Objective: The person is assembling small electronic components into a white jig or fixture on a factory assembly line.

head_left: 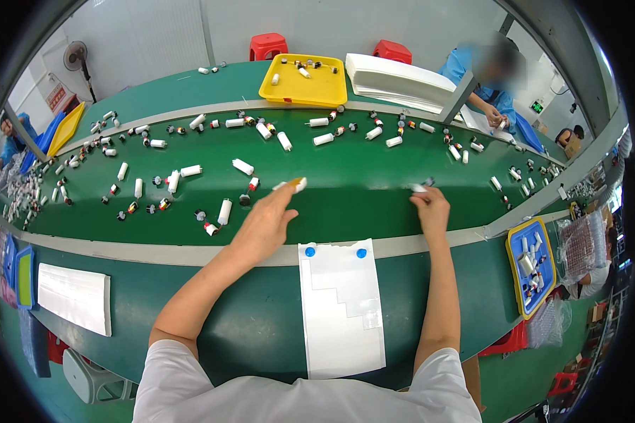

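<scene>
My left hand point(262, 224) reaches over the green belt point(339, 169), thumb apart and fingers stretched out, with nothing visible in it. Yellow and white coverings show on its fingertips. My right hand point(433, 210) pinches a small white part with a dark end point(419, 187) above the belt; its exact kind is blurred. Left of my left hand lie a white cylinder point(243, 166), an upright-looking white cylinder point(224, 211) and a small red, white and black piece point(253, 184). Many similar white cylinders and small dark-ended pieces lie scattered along the belt.
A white sheet point(339, 338) with blue round pins point(361, 253) hangs over the near edge. A blue-and-yellow tray point(549, 261) of parts stands right, a yellow tray point(303, 92) beyond the belt. A metal post point(540, 201) rises at right. A co-worker point(487, 92) sits across.
</scene>
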`<state>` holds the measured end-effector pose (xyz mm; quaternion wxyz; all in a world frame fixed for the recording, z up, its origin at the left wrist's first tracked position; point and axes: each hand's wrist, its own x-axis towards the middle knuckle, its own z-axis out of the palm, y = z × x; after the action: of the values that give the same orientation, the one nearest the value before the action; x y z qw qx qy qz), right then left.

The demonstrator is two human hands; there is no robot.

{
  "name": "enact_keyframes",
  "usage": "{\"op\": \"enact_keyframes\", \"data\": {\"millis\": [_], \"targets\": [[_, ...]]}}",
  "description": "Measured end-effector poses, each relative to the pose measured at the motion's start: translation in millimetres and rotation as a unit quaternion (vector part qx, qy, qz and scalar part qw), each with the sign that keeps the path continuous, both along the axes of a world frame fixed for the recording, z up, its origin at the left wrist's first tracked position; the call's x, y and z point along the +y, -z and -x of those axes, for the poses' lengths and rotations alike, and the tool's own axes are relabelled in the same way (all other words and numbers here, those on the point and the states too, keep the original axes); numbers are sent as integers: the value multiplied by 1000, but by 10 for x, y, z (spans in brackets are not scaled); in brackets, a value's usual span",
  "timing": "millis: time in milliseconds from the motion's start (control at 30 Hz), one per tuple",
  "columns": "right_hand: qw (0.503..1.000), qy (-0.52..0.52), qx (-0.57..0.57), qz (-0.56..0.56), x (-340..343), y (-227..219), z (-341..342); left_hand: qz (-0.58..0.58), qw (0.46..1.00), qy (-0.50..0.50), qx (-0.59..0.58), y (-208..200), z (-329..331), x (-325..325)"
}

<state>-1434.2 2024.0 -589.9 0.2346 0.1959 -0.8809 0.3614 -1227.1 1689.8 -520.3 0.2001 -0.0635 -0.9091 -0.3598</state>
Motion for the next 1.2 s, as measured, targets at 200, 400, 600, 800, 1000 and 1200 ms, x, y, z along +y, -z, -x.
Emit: {"op": "enact_keyframes", "data": {"millis": [200,400,600,800,1000,1200], "targets": [[887,-312,-287,183,-978,-970,-1253,-88,994,57,7,-97,-90,353],[867,-298,-258,304,-1012,-1134,-1594,-150,985,72,-47,-328,-156,475],[809,-384,-286,342,-834,-1066,-1523,93,995,24,19,-210,-149,477],[810,-353,-291,367,-758,-1043,-1467,-425,860,195,-204,-311,-101,614],[752,-464,-307,354,-743,-1052,-1465,-24,998,30,56,-344,-118,683],[789,-481,-248,291,-716,-989,-1453,-194,969,42,-146,-365,-59,692]]}}
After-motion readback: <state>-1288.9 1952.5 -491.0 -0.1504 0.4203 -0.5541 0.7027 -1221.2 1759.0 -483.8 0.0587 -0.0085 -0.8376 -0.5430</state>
